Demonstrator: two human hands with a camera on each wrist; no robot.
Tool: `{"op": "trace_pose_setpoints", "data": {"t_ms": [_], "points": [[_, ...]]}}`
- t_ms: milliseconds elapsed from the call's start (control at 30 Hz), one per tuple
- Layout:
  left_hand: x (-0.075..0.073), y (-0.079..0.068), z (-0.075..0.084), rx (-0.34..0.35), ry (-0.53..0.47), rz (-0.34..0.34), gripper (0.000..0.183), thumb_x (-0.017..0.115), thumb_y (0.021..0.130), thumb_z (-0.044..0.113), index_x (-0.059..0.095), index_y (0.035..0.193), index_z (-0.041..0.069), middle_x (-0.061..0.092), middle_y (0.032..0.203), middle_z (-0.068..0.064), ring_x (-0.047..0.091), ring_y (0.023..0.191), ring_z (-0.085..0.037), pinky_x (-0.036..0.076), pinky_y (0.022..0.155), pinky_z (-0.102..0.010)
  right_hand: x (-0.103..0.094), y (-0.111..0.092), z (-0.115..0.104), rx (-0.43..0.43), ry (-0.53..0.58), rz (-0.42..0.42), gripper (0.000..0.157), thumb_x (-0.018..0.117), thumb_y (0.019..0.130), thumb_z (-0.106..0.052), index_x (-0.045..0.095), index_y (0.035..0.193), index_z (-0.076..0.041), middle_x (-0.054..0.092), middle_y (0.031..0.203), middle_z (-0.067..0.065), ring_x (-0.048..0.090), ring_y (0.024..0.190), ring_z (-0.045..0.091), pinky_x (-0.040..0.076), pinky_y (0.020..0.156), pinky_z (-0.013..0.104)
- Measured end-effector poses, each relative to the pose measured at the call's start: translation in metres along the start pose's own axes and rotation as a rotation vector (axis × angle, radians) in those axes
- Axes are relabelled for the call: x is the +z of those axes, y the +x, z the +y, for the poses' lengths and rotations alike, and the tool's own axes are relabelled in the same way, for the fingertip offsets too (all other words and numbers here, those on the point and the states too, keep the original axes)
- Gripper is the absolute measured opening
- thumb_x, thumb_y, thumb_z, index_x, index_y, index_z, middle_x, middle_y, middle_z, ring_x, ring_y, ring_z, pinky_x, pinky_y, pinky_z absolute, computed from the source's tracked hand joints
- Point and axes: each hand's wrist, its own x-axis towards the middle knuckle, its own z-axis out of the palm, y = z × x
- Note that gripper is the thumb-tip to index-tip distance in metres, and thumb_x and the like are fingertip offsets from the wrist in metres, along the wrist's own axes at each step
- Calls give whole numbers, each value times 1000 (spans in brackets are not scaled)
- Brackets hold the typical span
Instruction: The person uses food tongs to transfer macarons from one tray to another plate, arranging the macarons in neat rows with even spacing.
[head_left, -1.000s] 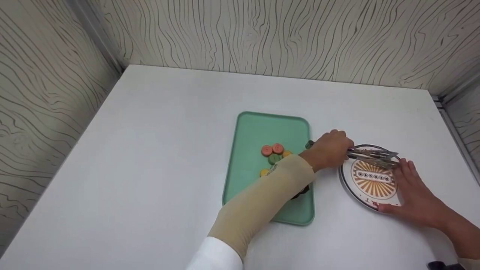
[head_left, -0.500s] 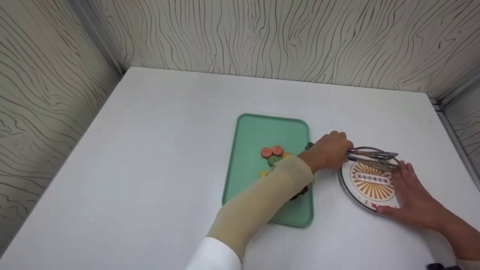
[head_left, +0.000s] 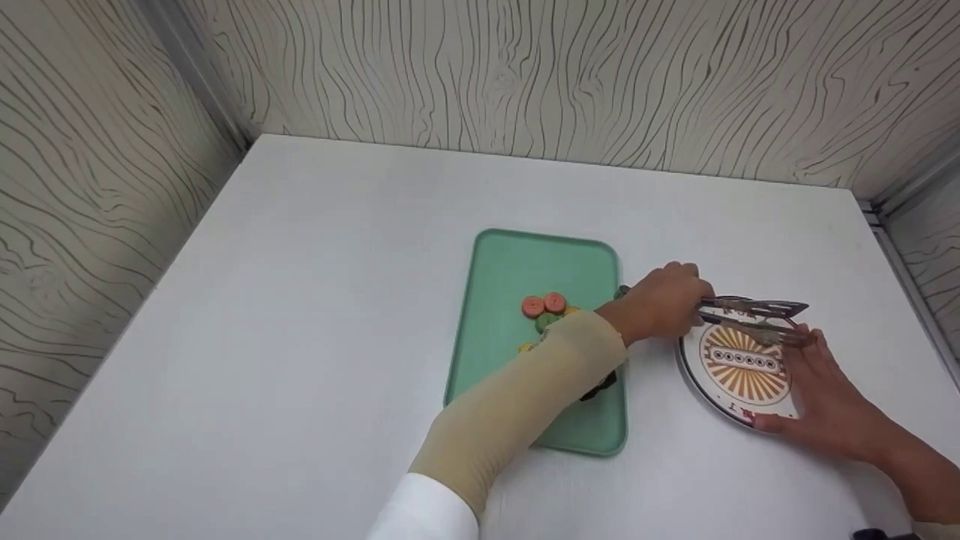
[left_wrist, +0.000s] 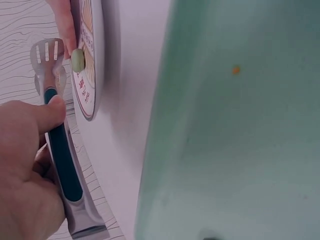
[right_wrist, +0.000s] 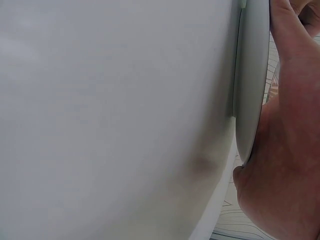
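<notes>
My left hand (head_left: 670,300) grips a pair of metal tongs (left_wrist: 64,150) with dark teal handle inlays and slotted heads. The tongs' heads stand apart over the far side of a round white plate (head_left: 746,360) with an orange sunburst print. In the left wrist view, a small green macaron-like piece (left_wrist: 78,60) sits on the plate, right beside the tongs' heads. My right hand (head_left: 836,397) rests at the plate's right side, fingers extended along the rim and thumb on the near edge. From the right wrist, the plate's underside (right_wrist: 251,75) shows beside the palm.
A green rectangular tray (head_left: 525,259) lies left of the plate, under my left forearm (head_left: 525,397). On it are two pink round pieces (head_left: 544,303), a green one (head_left: 547,322) and yellow ones (head_left: 526,347), partly hidden by the sleeve. Patterned walls (head_left: 495,75) border the white table.
The tongs' heads have spread apart from nearly together and shifted slightly right with my left hand. My right hand keeps its place at the plate.
</notes>
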Motion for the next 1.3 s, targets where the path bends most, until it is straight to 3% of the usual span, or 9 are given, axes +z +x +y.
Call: {"op": "trace_pose_setpoints", "data": {"t_ms": [167,367,600,800,967,1167,1300], "points": [[-5,0,-3,-29,-37,13,41,64,88,35,55,127,37,47,115,15,38,103,-3,34,95,-18,-1,0,-1,21,4,-14,121,78,69,-47,-1,150,-3,-2,154,22,-15,140,30,-13,99,10],[-9,-2,-7,-2,-29,38,39,64,88,34,57,126,34,49,114,14,39,103,-3,35,93,-18,-1,-1,-2,12,-23,-18,125,77,71,-47,-8,147,2,-16,154,18,-23,138,28,-16,100,12],[-17,-8,-5,-22,-52,17,40,65,88,34,56,127,35,48,114,15,39,102,-3,35,92,-18,-2,-1,-1,11,-48,-20,124,76,71,-48,-7,146,5,-17,154,15,-23,138,25,-16,101,13],[-25,-14,-10,20,-35,38,38,64,88,33,57,126,34,50,113,14,40,101,-3,35,91,-18,-1,-3,0,10,-29,-12,123,77,71,-46,-5,146,7,-18,153,15,-23,138,27,-15,102,13],[-29,-18,-18,39,-34,66,37,66,87,32,59,124,32,52,108,13,41,99,-4,37,88,-17,-1,-4,0,67,-30,-47,120,75,73,-47,-3,144,11,-21,151,19,-25,137,30,-19,98,13],[-35,-25,-34,39,-59,91,35,65,88,31,61,122,30,51,106,12,42,98,-4,38,85,-18,-1,-4,-1,92,-36,-61,120,74,73,-50,-1,144,13,-13,151,28,-23,138,32,-19,96,12],[-40,-33,-49,85,-64,145,33,65,88,29,62,121,24,53,105,9,44,96,-6,38,84,-19,-2,-3,-1,95,-30,-58,121,75,72,-49,-1,144,12,-12,151,28,-23,138,32,-19,96,12]]}}
